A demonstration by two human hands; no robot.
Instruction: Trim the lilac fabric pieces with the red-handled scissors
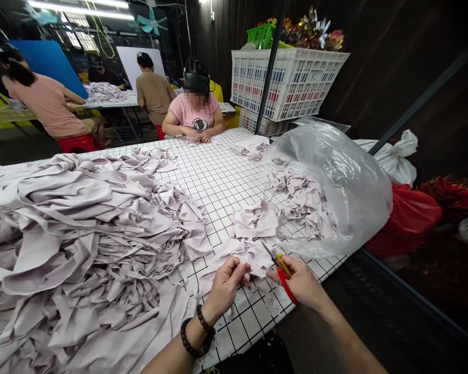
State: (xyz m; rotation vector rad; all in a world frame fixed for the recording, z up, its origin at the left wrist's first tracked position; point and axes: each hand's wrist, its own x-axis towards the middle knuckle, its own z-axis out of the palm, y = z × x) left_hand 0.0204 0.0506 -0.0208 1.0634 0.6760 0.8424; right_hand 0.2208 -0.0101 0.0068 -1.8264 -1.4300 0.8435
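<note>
My left hand (229, 283), with dark beaded bracelets at the wrist, pinches the edge of a pale pink-grey fabric piece (253, 253). In my right hand (302, 283) is a pair of scissors (284, 275) with red and yellow handles, its blades pointing up and left near the cloth. Just beyond lies another fabric piece (256, 221), spread on the gridded table. A large heap of the same fabric (81, 223) covers the table to the left. On the right, a clear plastic bag (347, 171) lies with its mouth toward me, and cut fabric pieces (302, 200) fill its opening.
A person in a pink top (195, 114) sits at the far edge of the gridded table (214, 171), handling cloth. White crates (284, 83) are stacked at the back right. A red bag (409, 218) sits beyond the right edge. Other people work at a table behind.
</note>
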